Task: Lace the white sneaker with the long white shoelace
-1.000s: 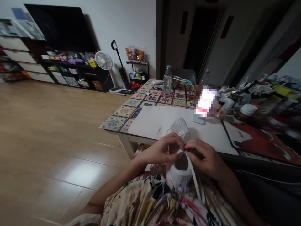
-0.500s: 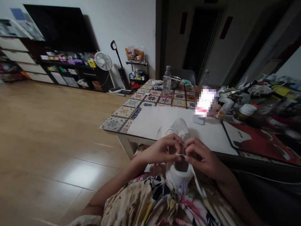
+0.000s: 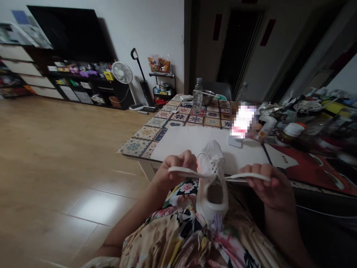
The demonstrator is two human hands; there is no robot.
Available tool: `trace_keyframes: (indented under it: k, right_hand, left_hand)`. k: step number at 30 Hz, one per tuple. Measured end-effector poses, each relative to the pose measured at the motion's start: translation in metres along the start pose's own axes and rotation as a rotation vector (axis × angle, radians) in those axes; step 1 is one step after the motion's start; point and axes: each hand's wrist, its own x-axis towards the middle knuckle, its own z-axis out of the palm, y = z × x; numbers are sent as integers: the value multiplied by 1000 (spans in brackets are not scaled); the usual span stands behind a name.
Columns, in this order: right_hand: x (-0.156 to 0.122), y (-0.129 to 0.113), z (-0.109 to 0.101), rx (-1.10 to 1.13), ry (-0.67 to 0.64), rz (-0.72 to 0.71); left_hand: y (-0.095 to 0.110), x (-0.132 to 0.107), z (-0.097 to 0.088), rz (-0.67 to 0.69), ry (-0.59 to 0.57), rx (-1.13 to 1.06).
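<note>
Your left hand (image 3: 175,167) and right hand (image 3: 267,188) stand well apart, each pinching 1 end of a flat white elastic strap (image 3: 240,177) stretched across a white canvas ballet slipper (image 3: 212,201) on your floral-print lap (image 3: 173,219). A loosened pinch could let the strap snap free, and a knock of your knees could tip the slipper off.

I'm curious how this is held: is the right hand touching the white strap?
Touching. The head view shows the white strap running into the right hand, its end lying plainly across the fingers.
</note>
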Motion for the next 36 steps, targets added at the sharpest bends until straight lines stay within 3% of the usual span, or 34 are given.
trace_keyframes:
  k: [3,7,9,12,15,22,28,31,33,36]
  right_hand:
    - [3,-2,-2,36,161,-84]
    - [-4,4,10,-112,290,-147]
    - [-10,8,21,-360,237,-174]
    - [-13,9,35,-741,-66,-279]
    - [-9,7,43,-846,-227,-382]
    - [-3,5,49,-822,-206,-357]
    - [-17,10,45,-836,4,-342]
    - [-17,13,44,-787,112,-275]
    - [-15,13,45,-791,75,-276]
    - [-10,10,46,-848,-92,-300]
  left_hand:
    - [7,0,-1,89,116,-7]
    - [15,-3,8,-58,-137,187]
    - [15,-5,17,-184,-216,338]
    - [8,-8,29,-346,-155,345]
    - [3,-8,36,-322,-95,319]
    - [-4,-8,38,-122,-95,442]
    - [-4,-12,41,-222,-198,434]
    - [-3,-14,42,-236,-189,442]
    - [-3,-15,41,-219,-146,434]
    - [-3,-14,39,-147,-104,428]
